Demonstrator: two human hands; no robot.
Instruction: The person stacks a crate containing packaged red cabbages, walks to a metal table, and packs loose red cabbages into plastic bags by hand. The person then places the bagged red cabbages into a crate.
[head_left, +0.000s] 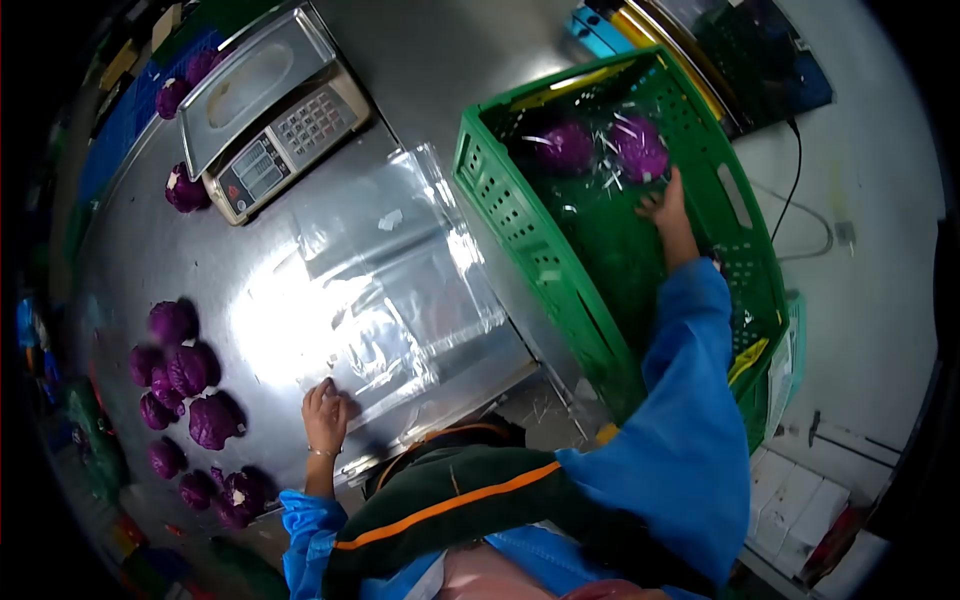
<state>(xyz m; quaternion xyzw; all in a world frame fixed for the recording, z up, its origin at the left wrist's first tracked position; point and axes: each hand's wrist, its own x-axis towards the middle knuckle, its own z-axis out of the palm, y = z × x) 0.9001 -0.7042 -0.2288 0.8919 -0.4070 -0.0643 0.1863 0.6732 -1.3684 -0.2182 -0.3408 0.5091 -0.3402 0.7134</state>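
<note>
Inside the green crate (530,215), my right hand (668,208) reaches down with its fingers apart, just below a purple cabbage in clear plastic (640,148). A second wrapped purple cabbage (566,148) lies to its left. My left hand (326,412) is over the near edge of the metal table, its fingers slightly curled and apart, holding nothing visible. Beyond it, clear plastic bags (390,270) lie flat on the table and reflect the light.
A digital scale (285,145) with a metal tray stands at the back left. Several loose purple cabbages (188,370) are along the table's left side, with one (186,188) beside the scale. A black cable (797,180) hangs right of the crate.
</note>
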